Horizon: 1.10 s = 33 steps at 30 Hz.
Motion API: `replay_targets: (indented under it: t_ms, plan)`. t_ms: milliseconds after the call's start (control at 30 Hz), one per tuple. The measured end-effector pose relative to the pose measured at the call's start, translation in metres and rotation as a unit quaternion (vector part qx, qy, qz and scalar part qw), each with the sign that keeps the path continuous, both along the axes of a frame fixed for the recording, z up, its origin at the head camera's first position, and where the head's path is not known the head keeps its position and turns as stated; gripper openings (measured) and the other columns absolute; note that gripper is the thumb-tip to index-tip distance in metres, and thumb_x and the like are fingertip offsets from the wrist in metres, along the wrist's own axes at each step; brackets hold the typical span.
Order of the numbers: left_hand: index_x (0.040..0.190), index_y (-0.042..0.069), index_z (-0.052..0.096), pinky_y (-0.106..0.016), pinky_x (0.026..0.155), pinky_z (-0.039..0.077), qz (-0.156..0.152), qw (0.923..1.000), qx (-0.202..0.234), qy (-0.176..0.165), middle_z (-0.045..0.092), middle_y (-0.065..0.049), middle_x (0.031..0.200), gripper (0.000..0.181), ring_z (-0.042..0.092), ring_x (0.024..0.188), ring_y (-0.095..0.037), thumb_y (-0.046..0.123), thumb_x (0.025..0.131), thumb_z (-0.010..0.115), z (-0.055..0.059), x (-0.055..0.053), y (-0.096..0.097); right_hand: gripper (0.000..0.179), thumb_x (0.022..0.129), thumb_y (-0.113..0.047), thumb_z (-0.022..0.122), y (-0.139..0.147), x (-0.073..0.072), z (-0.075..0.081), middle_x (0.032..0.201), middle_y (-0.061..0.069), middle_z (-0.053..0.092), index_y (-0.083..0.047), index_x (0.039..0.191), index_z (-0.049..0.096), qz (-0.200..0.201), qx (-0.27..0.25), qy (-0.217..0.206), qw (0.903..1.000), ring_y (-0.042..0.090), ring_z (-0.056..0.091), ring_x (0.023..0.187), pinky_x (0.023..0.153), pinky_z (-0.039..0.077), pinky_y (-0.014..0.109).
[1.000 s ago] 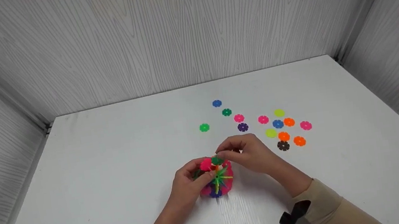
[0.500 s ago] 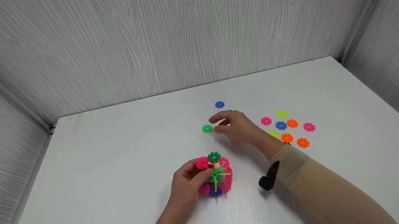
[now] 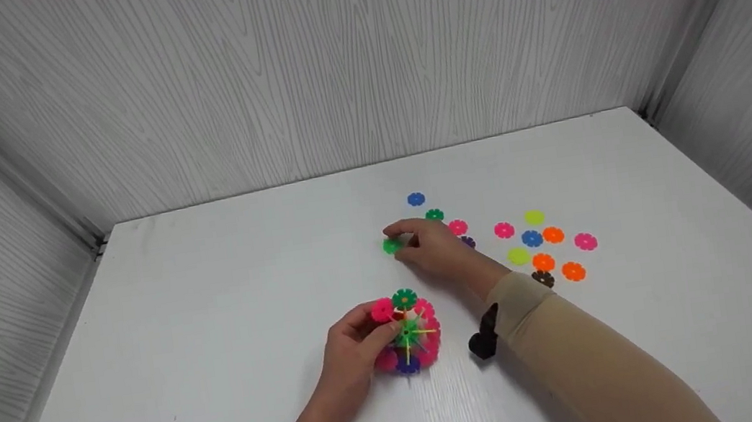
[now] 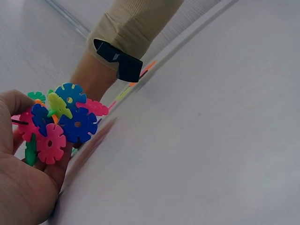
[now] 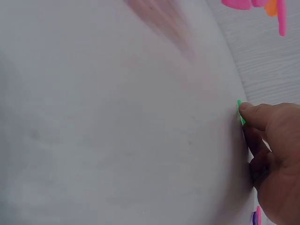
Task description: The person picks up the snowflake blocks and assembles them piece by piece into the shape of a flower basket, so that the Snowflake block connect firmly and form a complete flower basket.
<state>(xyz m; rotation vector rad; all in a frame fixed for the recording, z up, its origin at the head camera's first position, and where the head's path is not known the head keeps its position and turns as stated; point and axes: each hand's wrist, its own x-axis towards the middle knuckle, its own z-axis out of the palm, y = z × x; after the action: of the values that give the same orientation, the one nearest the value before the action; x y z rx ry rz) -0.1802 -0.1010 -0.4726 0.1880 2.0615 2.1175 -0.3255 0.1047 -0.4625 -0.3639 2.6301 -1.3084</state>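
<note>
My left hand (image 3: 353,348) grips a ball-like cluster of interlocking notched plastic discs (image 3: 429,342), mostly pink with green, yellow and blue. Its thumb lies across the near side, and a dark green disc (image 3: 404,299) stands up at the top. In the left wrist view, blue discs (image 4: 78,124) and a pink disc (image 4: 50,143) face outward from the fingers. Farther out on the table, my right hand (image 3: 433,247) has thumb and forefinger at the edges of a light green disc (image 3: 391,246). The right wrist view shows the thumb tip against that disc (image 5: 239,104).
Loose discs lie on the white table (image 3: 230,317) beyond and right of the right hand, among them a blue one (image 3: 416,199), a pink one (image 3: 503,230), an orange one (image 3: 573,271) and a brown one (image 3: 543,279). Grey wood-grain panels (image 3: 328,65) border the back and sides.
My right hand has left the dark green disc at the top of the cluster and reached outward to the light green disc. The left hand keeps its grip on the cluster.
</note>
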Motion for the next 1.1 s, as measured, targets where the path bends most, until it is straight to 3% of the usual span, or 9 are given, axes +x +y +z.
replay_targets:
  t_ms: [233, 467, 733, 867, 1000, 1100]
  plan:
    - [0.13, 0.01, 0.068, -0.031, 0.099, 0.058, 0.006, 1.0, -0.004, -0.002, 0.068, -0.01, 0.126, 0.039, 0.063, 0.121, -0.027, 0.024, 0.096, 0.079, -0.001, 0.0, 0.0, 0.033, 0.103, -0.019, 0.073, 0.002, 0.007, 0.001, 0.129, -0.003, 0.064, -0.023, 0.135, 0.073, 0.008, 0.03, -0.002, 0.9995, 0.018, 0.059, 0.119, 0.102, 0.055, 0.033]
    - [0.134, 0.01, 0.066, -0.031, 0.098, 0.058, 0.01, 0.9999, 0.0, -0.005, 0.066, -0.01, 0.127, 0.044, 0.06, 0.123, -0.028, 0.024, 0.095, 0.081, -0.002, 0.0, 0.001, 0.024, 0.099, -0.021, 0.078, 0.014, 0.027, 0.005, 0.118, -0.003, 0.063, -0.027, 0.122, 0.076, 0.019, 0.058, -0.006, 0.9981, 0.018, 0.059, 0.113, 0.097, 0.057, 0.033]
    - [0.137, 0.013, 0.065, -0.03, 0.099, 0.057, 0.016, 0.9998, -0.012, -0.001, 0.065, -0.009, 0.131, 0.044, 0.06, 0.126, -0.028, 0.026, 0.097, 0.079, -0.004, 0.002, 0.002, 0.019, 0.102, -0.017, 0.072, 0.04, 0.061, 0.003, 0.11, -0.005, 0.072, -0.021, 0.121, 0.077, 0.027, -0.026, 0.015, 0.9992, 0.02, 0.066, 0.102, 0.09, 0.06, 0.033]
    - [0.137, 0.012, 0.065, -0.029, 0.098, 0.058, 0.025, 0.9995, -0.019, -0.005, 0.065, -0.009, 0.129, 0.044, 0.059, 0.125, -0.028, 0.024, 0.097, 0.079, -0.004, 0.003, 0.004, 0.025, 0.104, -0.017, 0.07, 0.054, 0.081, 0.005, 0.106, 0.001, 0.073, -0.016, 0.128, 0.075, 0.006, -0.094, 0.017, 0.9954, 0.023, 0.071, 0.093, 0.085, 0.061, 0.032]
    - [0.136, 0.009, 0.066, -0.028, 0.097, 0.058, 0.03, 0.9993, -0.02, -0.007, 0.065, -0.011, 0.127, 0.042, 0.059, 0.124, -0.028, 0.023, 0.098, 0.078, -0.003, 0.004, 0.006, 0.019, 0.103, -0.019, 0.072, 0.06, 0.102, 0.014, 0.102, 0.01, 0.074, -0.016, 0.122, 0.076, -0.008, -0.141, 0.026, 0.9896, 0.025, 0.072, 0.088, 0.08, 0.062, 0.03]
    - [0.134, 0.008, 0.066, -0.027, 0.096, 0.058, 0.033, 0.9992, -0.02, -0.003, 0.065, -0.011, 0.126, 0.041, 0.06, 0.123, -0.027, 0.022, 0.098, 0.077, -0.001, 0.005, 0.008, 0.014, 0.103, -0.022, 0.073, 0.058, 0.116, 0.022, 0.102, 0.016, 0.074, -0.018, 0.116, 0.076, 0.003, -0.159, 0.031, 0.9869, 0.025, 0.073, 0.085, 0.076, 0.062, 0.031]
